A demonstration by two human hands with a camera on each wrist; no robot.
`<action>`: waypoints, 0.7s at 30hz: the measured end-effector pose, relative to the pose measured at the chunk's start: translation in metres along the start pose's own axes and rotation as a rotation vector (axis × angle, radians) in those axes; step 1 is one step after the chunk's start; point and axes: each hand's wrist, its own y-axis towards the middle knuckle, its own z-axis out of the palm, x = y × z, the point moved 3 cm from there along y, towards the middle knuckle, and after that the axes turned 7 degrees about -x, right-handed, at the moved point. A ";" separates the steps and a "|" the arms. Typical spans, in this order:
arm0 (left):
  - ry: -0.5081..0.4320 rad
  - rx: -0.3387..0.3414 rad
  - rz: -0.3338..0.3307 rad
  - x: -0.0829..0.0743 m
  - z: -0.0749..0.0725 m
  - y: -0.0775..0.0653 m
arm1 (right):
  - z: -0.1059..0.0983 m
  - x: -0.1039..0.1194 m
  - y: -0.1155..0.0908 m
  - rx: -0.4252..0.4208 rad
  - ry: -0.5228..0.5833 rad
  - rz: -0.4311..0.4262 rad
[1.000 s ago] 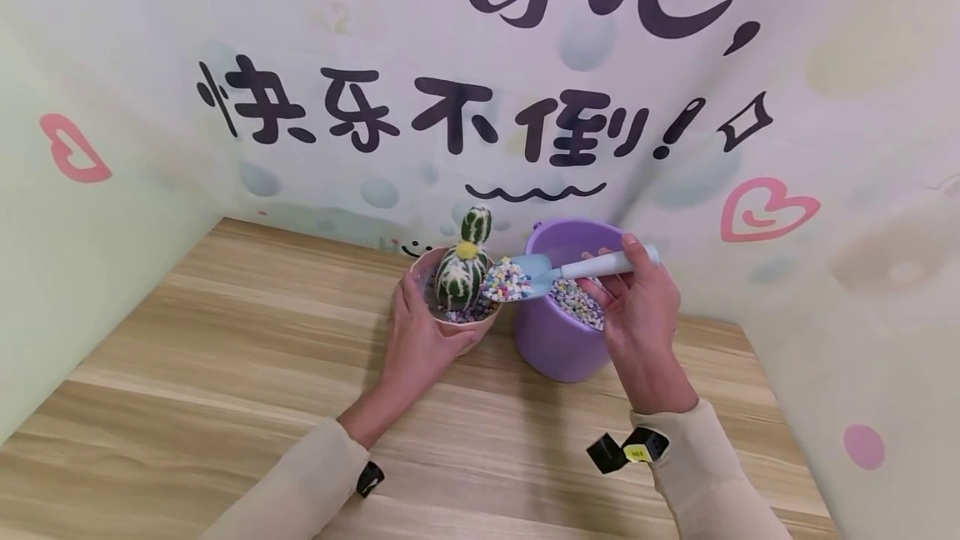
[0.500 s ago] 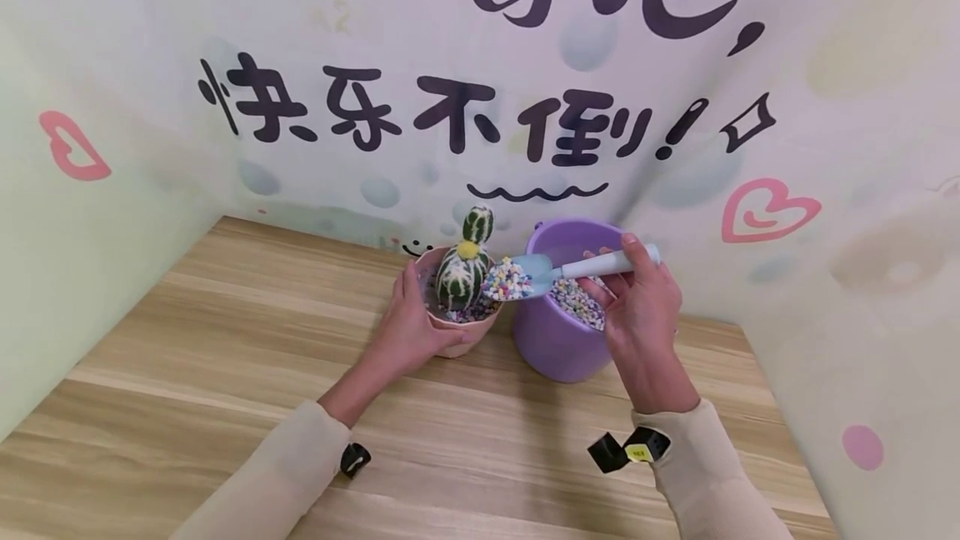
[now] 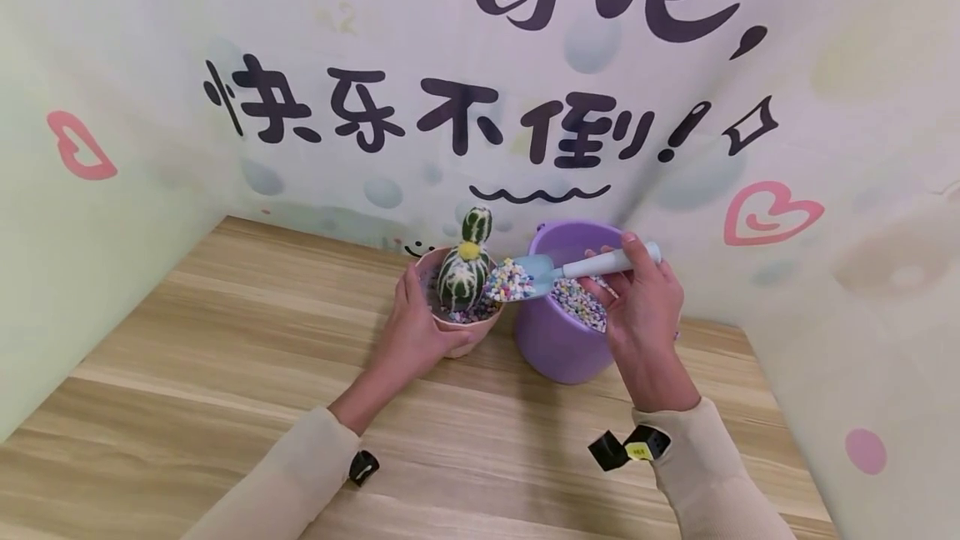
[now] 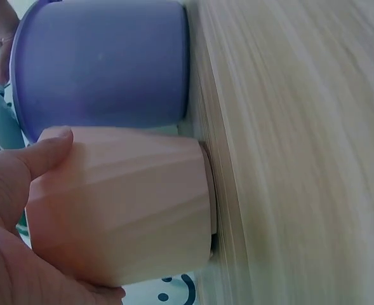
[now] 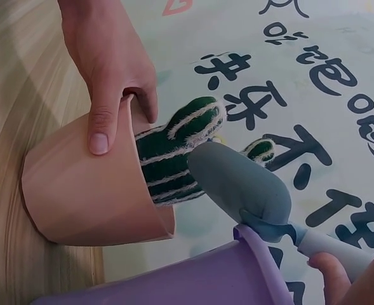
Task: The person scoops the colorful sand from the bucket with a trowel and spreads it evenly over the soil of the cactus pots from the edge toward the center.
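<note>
My left hand (image 3: 411, 332) grips a pale pink flowerpot (image 4: 123, 203), with the thumb on its outer wall and the fingers at the rim. Inside the pot stands a striped green cactus (image 3: 461, 280) with a yellow tuft, and coloured pebbles lie at its base. My right hand (image 3: 647, 315) holds a light blue trowel (image 3: 596, 264) by its pale handle. Multicoloured pebbles (image 3: 510, 280) fill the trowel's blade, whose tip is over the pot's right rim beside the cactus. In the right wrist view, only the blade's underside (image 5: 244, 184) shows, hiding the load.
A purple bucket (image 3: 558, 348) with more pebbles (image 3: 579, 305) in it stands just right of the pot, beneath the trowel. Both stand on a wood-grain table (image 3: 247, 340), near the printed wall sheet (image 3: 337, 173) behind. Wrist straps carry small black devices.
My left hand has shifted its hold slightly on the flowerpot, and more of the pot's lower wall shows. The right hand and the loaded trowel have stayed nearly still.
</note>
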 end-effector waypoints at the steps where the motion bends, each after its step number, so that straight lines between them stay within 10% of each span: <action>1: -0.009 -0.011 0.004 0.000 0.000 0.000 | 0.000 0.000 0.000 0.000 -0.006 -0.002; 21: -0.031 -0.111 0.012 -0.003 0.007 -0.005 | 0.005 0.001 0.000 0.011 -0.010 0.005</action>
